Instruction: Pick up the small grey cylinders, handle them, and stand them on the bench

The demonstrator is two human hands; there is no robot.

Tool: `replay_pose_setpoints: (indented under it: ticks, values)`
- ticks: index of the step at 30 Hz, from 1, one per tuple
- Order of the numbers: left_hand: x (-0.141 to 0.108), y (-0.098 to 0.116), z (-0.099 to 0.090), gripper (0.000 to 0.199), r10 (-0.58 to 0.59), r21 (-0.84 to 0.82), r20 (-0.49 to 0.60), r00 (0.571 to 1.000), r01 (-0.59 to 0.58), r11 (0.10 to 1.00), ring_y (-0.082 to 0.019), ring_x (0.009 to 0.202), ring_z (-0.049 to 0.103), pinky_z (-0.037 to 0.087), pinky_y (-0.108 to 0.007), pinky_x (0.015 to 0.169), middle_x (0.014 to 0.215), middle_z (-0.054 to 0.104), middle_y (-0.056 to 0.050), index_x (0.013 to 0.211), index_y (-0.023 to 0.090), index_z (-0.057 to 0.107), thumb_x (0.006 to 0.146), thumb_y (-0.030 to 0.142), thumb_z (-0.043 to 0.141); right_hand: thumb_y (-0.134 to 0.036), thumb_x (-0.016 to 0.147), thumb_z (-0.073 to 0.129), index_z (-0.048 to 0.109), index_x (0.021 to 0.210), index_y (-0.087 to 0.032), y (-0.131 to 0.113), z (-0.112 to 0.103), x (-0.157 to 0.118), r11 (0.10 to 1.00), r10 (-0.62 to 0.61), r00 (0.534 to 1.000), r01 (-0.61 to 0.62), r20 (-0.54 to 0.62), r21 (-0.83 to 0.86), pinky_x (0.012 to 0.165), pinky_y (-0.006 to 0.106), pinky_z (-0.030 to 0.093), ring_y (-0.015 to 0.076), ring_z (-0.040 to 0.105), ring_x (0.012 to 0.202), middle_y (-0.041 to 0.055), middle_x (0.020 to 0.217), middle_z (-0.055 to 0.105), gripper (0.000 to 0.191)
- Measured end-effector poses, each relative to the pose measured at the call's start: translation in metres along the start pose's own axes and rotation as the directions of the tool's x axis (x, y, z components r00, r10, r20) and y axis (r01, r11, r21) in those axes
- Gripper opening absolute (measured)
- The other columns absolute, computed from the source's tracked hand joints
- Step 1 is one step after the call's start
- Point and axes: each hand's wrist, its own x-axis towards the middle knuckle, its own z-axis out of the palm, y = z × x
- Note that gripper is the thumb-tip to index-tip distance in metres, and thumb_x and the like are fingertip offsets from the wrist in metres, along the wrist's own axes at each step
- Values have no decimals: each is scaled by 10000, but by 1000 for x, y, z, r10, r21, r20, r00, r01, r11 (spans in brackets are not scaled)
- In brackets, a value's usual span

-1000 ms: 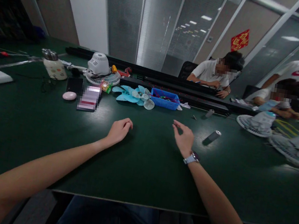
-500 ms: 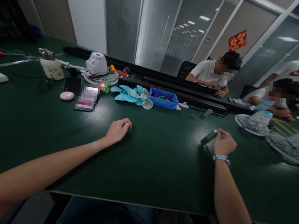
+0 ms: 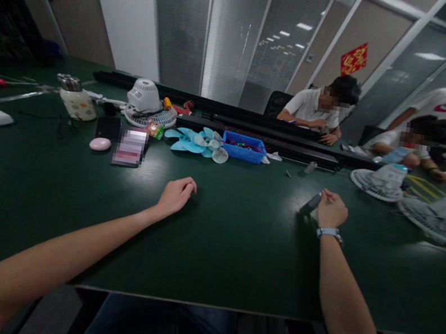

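Observation:
On the left, my left hand (image 3: 177, 193) rests on the green tabletop (image 3: 226, 247) with its fingers curled in loosely; nothing shows in it. Further right, my right hand (image 3: 332, 210), with a watch (image 3: 329, 234) on the wrist, pinches the upper end of a small dark grey cylinder (image 3: 311, 203). That cylinder tilts, its lower end down to the left near the tabletop. Its exact kind is too small to make out. Beyond it lie a small greyish clear piece (image 3: 310, 168) and a tiny pin-like bit (image 3: 288, 174).
Light blue fan blades (image 3: 191, 140) lie beside a blue bin (image 3: 243, 149) of small parts. To the left are a white fan unit (image 3: 144, 98), a flask (image 3: 76, 102), a phone (image 3: 129, 148) and a pink oval object (image 3: 99, 144). More fan units (image 3: 378, 181) stand right; co-workers (image 3: 313, 111) sit opposite.
My right hand has shifted slightly to the left and turned a little, with the cylinder still in its fingers. My left hand stays nearly where it was.

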Motion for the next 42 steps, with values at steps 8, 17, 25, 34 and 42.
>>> replay_pose_setpoints:
  ticks: [8,17,25,34,42]
  values:
    - [0,1,0,279,-3,-11,10,1000,3,1000,-171,606,558,377,-274,608,611,582,7,712,205,607,847,287,377,-364,821,598,761,1049,-180,2,1,-2,998,54,999,-54,10,32,839,394,500,273,686,912,132,1006,751,336]
    - [1,-3,1,283,20,-13,17,1000,-20,1000,-168,602,556,374,-274,608,624,596,10,723,208,612,860,284,376,-349,690,770,698,1178,-140,6,7,-9,963,191,979,-200,66,179,896,455,532,292,714,913,144,976,752,536]
    - [1,-1,1,282,13,1,15,1000,-13,1000,-169,596,559,373,-275,602,607,586,11,719,205,614,853,274,375,-141,630,763,699,1128,-64,-34,14,-16,753,319,904,-425,286,503,951,421,540,289,701,1017,168,1055,739,508]
    - [-2,3,0,281,70,-20,14,997,-69,997,-169,637,557,397,-281,646,654,592,6,830,196,658,877,242,385,-342,706,802,686,1191,-164,-163,-12,-139,629,-510,625,-197,591,752,964,429,546,237,707,1015,101,1097,740,530]
    - [-2,28,2,331,384,-16,23,923,-384,923,-229,1033,517,396,-368,933,1038,672,-52,1155,254,706,906,437,589,-315,718,808,678,1190,-188,-184,-36,-175,593,-628,490,-200,604,780,976,411,542,229,696,1046,81,1123,733,506]
